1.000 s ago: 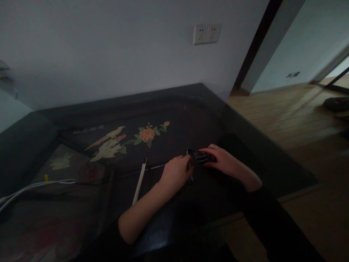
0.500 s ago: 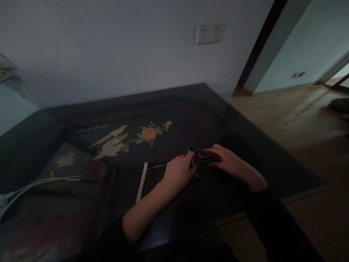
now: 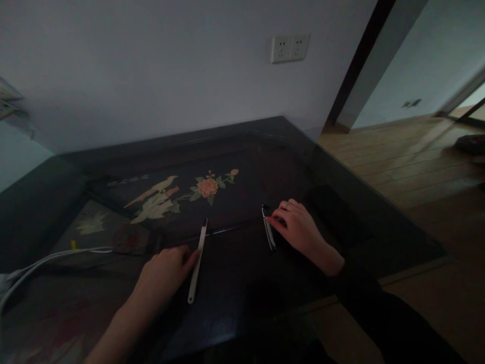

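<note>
A slim white strip (image 3: 197, 270) with a dark tip and a small hole at its near end lies on the dark tabletop. My left hand (image 3: 164, 270) is just left of it, thumb stretched to its edge and the other fingers loosely curled; no firm grip shows. Farther right lies a narrow black-and-silver tool (image 3: 269, 230), its kind unclear. My right hand (image 3: 297, 225) is beside its upper part, thumb and fingers closed around a small dark object (image 3: 281, 221), mostly hidden under the fingers. The thumb tip reaches the tool's edge.
The dark glossy table (image 3: 242, 283) has a bird-and-flower inlay (image 3: 207, 187). White cables (image 3: 45, 257) with a yellow tie cross its left side. A double socket (image 3: 290, 48) is on the wall behind, and wooden floor (image 3: 379, 151) lies beyond the right edge.
My left hand has left the black-and-silver tool and moved left and nearer, to the white strip. My right hand has shifted slightly left, now covering most of the small dark object.
</note>
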Motion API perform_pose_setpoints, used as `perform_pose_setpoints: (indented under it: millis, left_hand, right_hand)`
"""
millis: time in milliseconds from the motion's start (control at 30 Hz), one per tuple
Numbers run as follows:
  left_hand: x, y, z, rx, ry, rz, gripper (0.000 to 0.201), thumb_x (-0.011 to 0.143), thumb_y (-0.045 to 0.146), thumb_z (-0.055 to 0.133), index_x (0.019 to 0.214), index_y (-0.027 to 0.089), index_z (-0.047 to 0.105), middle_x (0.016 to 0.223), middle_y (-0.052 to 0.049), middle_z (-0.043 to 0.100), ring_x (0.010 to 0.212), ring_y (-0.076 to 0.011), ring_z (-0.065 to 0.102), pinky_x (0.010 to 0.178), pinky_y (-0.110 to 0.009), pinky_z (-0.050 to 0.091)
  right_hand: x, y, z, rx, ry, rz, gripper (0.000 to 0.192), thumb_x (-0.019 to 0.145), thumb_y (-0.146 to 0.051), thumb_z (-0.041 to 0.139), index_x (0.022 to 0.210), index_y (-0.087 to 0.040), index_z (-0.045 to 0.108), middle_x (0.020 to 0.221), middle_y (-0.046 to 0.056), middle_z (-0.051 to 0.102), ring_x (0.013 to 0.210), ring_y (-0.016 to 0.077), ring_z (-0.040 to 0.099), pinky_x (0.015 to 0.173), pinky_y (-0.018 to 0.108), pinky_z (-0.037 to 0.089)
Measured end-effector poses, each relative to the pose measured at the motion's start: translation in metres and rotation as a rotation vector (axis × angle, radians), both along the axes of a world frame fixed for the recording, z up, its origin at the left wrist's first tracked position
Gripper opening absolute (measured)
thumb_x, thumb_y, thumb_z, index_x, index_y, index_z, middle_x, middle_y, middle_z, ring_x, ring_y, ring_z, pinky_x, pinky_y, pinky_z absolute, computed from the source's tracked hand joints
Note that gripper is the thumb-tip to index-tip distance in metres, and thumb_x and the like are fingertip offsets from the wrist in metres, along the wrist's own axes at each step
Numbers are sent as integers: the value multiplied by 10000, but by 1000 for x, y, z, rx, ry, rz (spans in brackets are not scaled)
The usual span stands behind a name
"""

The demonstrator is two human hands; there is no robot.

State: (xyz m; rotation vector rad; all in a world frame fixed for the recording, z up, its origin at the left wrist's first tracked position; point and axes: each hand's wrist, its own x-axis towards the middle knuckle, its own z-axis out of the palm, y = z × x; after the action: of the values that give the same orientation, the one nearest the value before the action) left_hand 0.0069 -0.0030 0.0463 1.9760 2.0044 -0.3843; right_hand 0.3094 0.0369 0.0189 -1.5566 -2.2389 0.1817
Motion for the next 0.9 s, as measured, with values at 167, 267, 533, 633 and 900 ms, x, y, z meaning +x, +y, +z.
perform_pose_setpoints:
  millis: [167,267,533,633,900]
  left_hand:
    - [20,3,-2,33,-36,-87,365,906,419,414,781,207,684,797,-103,743,756,-277,712,596,-306,459]
    - [35,13,1,48,-83,-125,356,909,400,423,783,205,693,811,-92,743,758,-248,707,620,-293,472]
    - [103,44,-6,123,-153,-231,371,929,390,428,872,180,728,879,-131,744,852,-265,714,716,-328,515]
    - [122,47,-9,138,-156,-257,387,946,374,403,903,161,724,887,-142,742,869,-264,720,733,-325,526]
    - [122,48,-13,150,-156,-316,409,962,369,379,909,131,708,875,-173,732,855,-310,724,711,-378,543]
  right_hand:
    - [-13,-2,-2,20,-148,-37,348,957,-420,496,783,-186,686,870,112,646,893,276,519,748,390,353]
    - [-18,-2,-2,24,-196,-48,344,943,-445,514,797,-181,679,882,120,655,904,285,524,747,393,346]
    - [-22,1,-10,16,-239,-39,218,922,-338,556,796,-184,646,864,112,666,870,274,542,735,385,357]
    - [-21,2,-12,18,-237,-42,217,925,-328,539,783,-196,636,866,104,667,876,270,541,740,382,363]
    - [-19,3,-14,3,-167,-28,296,935,-405,528,747,-193,614,846,103,648,856,270,532,729,379,370]
